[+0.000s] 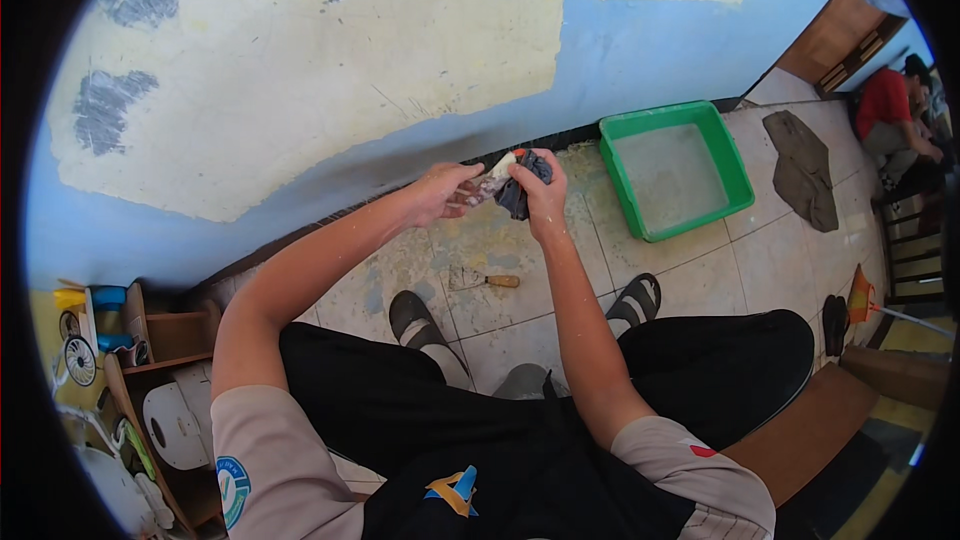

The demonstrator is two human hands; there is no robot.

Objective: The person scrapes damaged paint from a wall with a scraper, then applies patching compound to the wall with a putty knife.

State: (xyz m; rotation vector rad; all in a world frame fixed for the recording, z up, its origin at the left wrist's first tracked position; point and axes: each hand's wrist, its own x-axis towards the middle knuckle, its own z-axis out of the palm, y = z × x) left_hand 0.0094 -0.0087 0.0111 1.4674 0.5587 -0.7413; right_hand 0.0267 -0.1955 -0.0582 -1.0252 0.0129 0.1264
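Observation:
My left hand (446, 194) is closed on a crumpled, whitish, partly see-through piece (489, 184) that looks like a thin plastic bag. Against it, my right hand (543, 195) grips a bunched dark grey cloth (515, 200). A small orange tip pokes out above the cloth; what it belongs to is hidden. Both hands are close together over the tiled floor (540, 330), near the foot of the wall. Below them on the tiles lies a scraper with a wooden handle (502, 281), its flat blade pointing left.
The blue wall (620, 50) has large cream patches and scraped grey areas. A green rectangular tub (742, 192) stands right of my hands, a dark cloth (800, 165) beyond it. Wooden shelves (170, 330) flank me on the left. A person in red (885, 105) sits at far right.

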